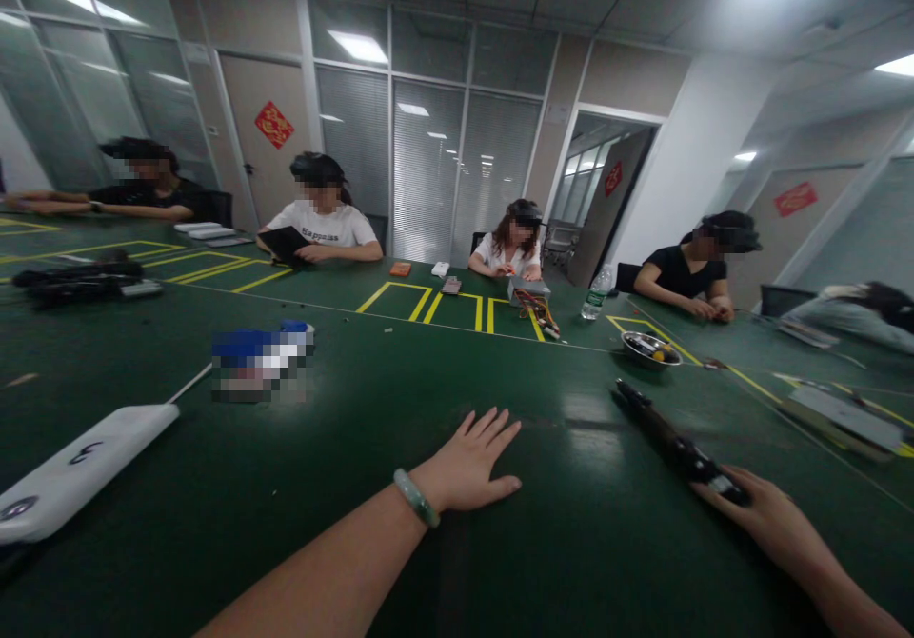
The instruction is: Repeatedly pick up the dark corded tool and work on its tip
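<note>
My left hand lies flat on the green table, fingers spread and palm down, with nothing in it. A green jade bangle is on that wrist. At the right, my right hand is closed around the near end of a long, slim black object. It looks like a folded tripod or stick, but blur hides its exact kind. Its far end points away from me, up and to the left. Part of my right fingers is hidden behind it.
To the left lie a white power bank with a cable and a blurred-out blue and white item. Farther off are a metal bowl, a water bottle, and a grey box with wires. Several people sit across the table.
</note>
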{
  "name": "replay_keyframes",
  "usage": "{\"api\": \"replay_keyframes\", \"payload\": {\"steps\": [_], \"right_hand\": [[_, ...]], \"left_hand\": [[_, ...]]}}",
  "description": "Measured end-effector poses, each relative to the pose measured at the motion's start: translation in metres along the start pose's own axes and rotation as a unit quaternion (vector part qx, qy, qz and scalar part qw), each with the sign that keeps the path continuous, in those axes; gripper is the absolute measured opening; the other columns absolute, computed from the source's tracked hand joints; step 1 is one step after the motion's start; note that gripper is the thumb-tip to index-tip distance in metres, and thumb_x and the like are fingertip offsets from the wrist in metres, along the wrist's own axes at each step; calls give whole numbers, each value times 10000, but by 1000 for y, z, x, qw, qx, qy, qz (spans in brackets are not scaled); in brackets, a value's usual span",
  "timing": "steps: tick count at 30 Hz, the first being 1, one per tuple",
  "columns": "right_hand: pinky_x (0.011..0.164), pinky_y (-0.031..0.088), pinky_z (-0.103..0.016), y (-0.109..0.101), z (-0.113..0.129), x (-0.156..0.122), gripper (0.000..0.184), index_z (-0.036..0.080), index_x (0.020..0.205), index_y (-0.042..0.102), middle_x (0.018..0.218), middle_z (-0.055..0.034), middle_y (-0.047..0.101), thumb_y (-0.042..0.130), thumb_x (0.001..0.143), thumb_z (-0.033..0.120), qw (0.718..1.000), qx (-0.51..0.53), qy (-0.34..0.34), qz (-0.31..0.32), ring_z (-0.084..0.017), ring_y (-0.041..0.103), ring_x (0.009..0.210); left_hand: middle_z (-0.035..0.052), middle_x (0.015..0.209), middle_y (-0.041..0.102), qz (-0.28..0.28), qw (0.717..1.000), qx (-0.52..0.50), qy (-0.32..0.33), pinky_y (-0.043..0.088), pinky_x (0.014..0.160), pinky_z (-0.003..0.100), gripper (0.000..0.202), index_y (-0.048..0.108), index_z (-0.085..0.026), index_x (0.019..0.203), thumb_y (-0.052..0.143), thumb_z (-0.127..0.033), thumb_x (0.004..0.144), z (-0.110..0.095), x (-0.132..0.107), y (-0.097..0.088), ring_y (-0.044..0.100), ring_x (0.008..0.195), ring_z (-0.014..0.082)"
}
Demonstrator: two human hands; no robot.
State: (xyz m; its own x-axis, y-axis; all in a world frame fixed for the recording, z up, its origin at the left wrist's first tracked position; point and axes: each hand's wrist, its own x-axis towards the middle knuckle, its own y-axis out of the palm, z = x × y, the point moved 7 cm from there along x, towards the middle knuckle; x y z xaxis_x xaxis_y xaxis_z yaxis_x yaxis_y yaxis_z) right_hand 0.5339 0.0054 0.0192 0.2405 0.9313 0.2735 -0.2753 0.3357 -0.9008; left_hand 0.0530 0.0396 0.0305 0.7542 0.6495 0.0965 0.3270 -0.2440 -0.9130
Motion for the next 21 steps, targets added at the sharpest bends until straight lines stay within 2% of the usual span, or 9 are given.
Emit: {"api": "replay_keyframes", "payload": {"steps": [2,4,7,10,13,15,17,19,21], "right_hand": [[889,506,-418,20,40,17,628,220,1102,696,1146,-112,641,582,704,692,998,16,-38,49,-351,591,1050],[940,466,-426,38,87,32,615,224,1135,677,1184,-105,622,583,724,671,994,21,-85,59,-349,556,1104],[969,431,-410,66,174,43,567,229,1151,671,1177,-80,627,598,751,624,979,41,-187,66,-320,544,1117],[998,389,-425,92,268,34,537,228,1205,638,1174,-74,626,642,768,540,945,74,-302,100,-296,527,1127],[1031,338,-453,113,343,14,580,210,1240,603,1205,-91,606,710,738,480,904,96,-393,137,-299,483,1170],[1043,322,-445,120,371,2,613,193,1241,590,1220,-95,594,750,710,453,889,101,-423,142,-291,476,1169],[1034,334,-422,121,382,-5,595,177,1219,589,1196,-93,599,763,709,432,889,95,-428,135,-277,494,1134],[1010,355,-409,118,381,-10,534,175,1201,587,1171,-92,602,737,749,417,898,77,-416,123,-270,510,1100],[998,362,-413,113,373,-15,509,191,1250,549,1212,-91,576,685,804,395,909,53,-400,109,-275,505,1106]], "left_hand": [[26,1586,4,-8,1000,5,4,47,1158,517,807,9,-301,1516,333,-694,889,-1,-1,-1,15,1451,289],[34,1586,-23,-14,1000,12,5,38,1160,510,832,-26,-284,1515,347,-684,889,-2,-1,-2,-5,1451,288],[36,1582,-77,-32,999,32,-2,37,1163,500,888,-53,-267,1514,381,-696,868,-2,1,-5,-32,1450,289],[40,1585,-68,-94,993,74,-13,11,1169,480,949,-41,-247,1516,449,-694,839,1,4,-14,-45,1451,282],[64,1586,82,-151,982,109,-35,1,1171,469,949,44,-235,1519,508,-678,820,10,4,-23,69,1450,282],[81,1539,270,-162,979,113,-48,20,1171,465,922,147,-236,1507,524,-697,802,17,3,-26,252,1400,284],[77,1461,414,-162,979,109,-55,81,1164,454,909,239,-244,1481,530,-733,772,23,2,-27,401,1307,277],[59,1437,449,-157,980,103,-58,195,1128,437,897,290,-264,1460,529,-757,751,25,1,-28,466,1239,274],[38,1466,414,-152,982,96,-60,297,1061,419,863,303,-289,1454,510,-761,761,26,1,-30,488,1208,275]]}}
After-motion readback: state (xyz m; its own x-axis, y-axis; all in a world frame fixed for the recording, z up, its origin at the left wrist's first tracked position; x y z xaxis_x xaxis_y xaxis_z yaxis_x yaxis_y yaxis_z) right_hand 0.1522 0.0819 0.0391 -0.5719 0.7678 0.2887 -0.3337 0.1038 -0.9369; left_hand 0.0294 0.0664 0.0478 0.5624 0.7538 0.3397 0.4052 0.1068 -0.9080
